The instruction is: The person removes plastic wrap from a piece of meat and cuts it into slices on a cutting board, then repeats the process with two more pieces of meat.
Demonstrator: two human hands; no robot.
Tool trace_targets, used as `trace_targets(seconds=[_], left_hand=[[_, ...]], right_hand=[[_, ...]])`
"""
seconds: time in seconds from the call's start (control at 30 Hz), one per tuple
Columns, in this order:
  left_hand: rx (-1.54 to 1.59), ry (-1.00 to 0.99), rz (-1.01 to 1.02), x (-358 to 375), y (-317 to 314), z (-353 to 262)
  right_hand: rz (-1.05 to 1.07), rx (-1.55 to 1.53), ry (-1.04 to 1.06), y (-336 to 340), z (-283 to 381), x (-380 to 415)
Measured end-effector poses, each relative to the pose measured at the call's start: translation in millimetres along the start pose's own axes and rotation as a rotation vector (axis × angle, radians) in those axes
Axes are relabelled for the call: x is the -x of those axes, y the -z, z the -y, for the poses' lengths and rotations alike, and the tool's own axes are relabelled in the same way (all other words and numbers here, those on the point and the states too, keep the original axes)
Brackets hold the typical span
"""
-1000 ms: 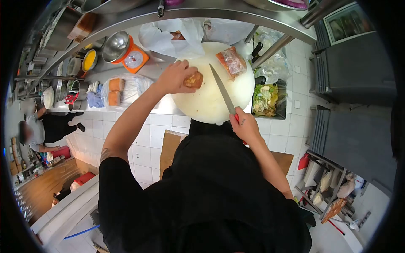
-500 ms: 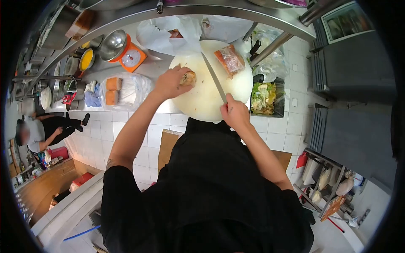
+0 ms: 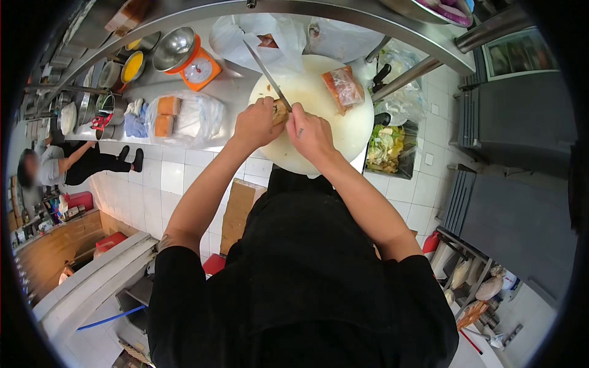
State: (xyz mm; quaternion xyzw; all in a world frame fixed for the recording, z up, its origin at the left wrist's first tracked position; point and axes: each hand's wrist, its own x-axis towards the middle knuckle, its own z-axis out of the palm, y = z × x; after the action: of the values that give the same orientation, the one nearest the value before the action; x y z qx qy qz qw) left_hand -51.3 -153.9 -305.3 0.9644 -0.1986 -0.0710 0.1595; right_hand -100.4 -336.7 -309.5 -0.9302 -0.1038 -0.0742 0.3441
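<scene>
My left hand is closed on a browned, rounded piece of food at the left side of the round white cutting board. A long knife is gripped by its handle in my right hand, close beside the left one. Its blade slants up and away to the left, across the food's right edge and over the board's far rim. On the board's far right lies a plastic-wrapped, reddish-brown block of food. My right fingers hide the knife handle.
Left of the board are bread blocks on a plastic bag, an orange scale with a steel bowl, and a bowl of yellow food. A white bag lies behind; a bin of greens stands right. Another person is far left.
My right hand has brought the knife left, from the middle of the board to the food beside my left hand. The left hand keeps its hold. The other person has shifted, arm now reaching to the counter.
</scene>
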Motion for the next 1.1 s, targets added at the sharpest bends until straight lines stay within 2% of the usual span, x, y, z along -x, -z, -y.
trace_targets(seconds=[0.27,0.37,0.43,0.63,0.77,0.83,0.87,0.93,0.97,1.03,1.1], left_hand=[[-0.006,0.035,-0.044,3,-6,-5],[-0.028,0.016,-0.024,2,-4,-5],[-0.051,0.050,0.002,2,-1,-8],[-0.005,0.077,0.033,1,-1,-2],[-0.007,0.094,0.081,-7,15,0],[-0.128,0.085,0.012,-2,28,-15],[-0.127,0.083,0.011,2,20,-15],[-0.276,-0.160,-0.294,12,1,-16],[-0.279,-0.159,-0.297,17,-1,-21],[-0.304,-0.171,-0.166,27,1,-36],[-0.280,-0.209,-0.191,21,-7,-33]], right_hand=[[0.095,0.052,-0.071,-2,-1,12],[0.222,0.084,-0.098,19,-3,36],[0.389,0.144,-0.198,38,1,51],[0.484,0.151,-0.307,54,-5,95],[0.487,0.169,-0.331,84,-21,117],[0.507,-0.101,-0.395,104,-42,133],[0.506,-0.100,-0.395,111,-51,144],[0.328,-0.223,-0.387,121,-65,165],[0.327,-0.224,-0.383,126,-67,171],[0.234,-0.242,-0.498,133,-64,180],[0.247,-0.247,-0.565,135,-59,183]])
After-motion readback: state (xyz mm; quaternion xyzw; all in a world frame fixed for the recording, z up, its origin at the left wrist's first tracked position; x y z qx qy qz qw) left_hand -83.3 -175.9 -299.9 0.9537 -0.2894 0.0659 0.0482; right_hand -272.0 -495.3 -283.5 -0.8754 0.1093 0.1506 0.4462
